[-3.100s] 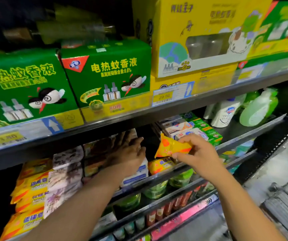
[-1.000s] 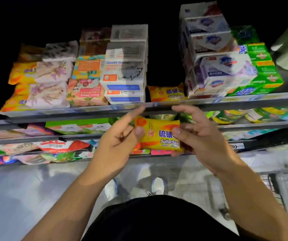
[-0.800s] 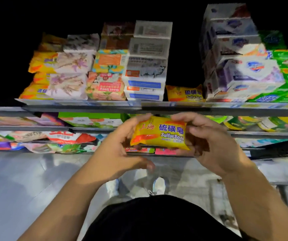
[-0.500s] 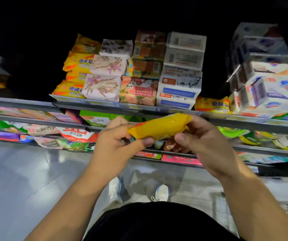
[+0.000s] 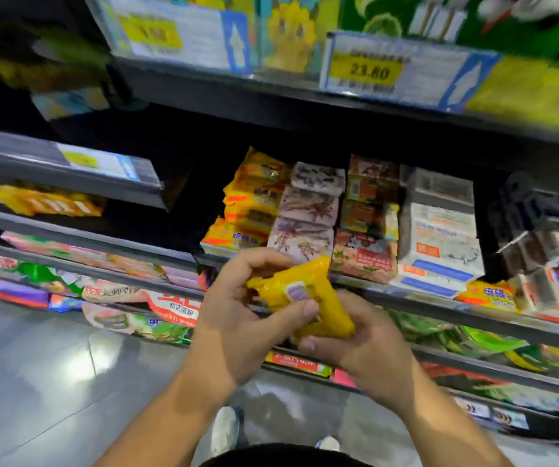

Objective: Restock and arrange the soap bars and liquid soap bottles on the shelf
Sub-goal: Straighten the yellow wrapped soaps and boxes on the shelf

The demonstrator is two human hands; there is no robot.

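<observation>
both hands hold one yellow soap bar [image 5: 305, 298] in front of the shelf [image 5: 440, 306] edge: left hand [image 5: 241, 318] grips its top, right hand [image 5: 359, 342] its bottom.

only stuff i can actually read is 23.80 on the yellow price tag [image 5: 367, 71] on the upper shelf [image 5: 237, 96], plus 硫磺 on a yellow soap packet [image 5: 488, 294] over at the right, rest is blur
</observation>
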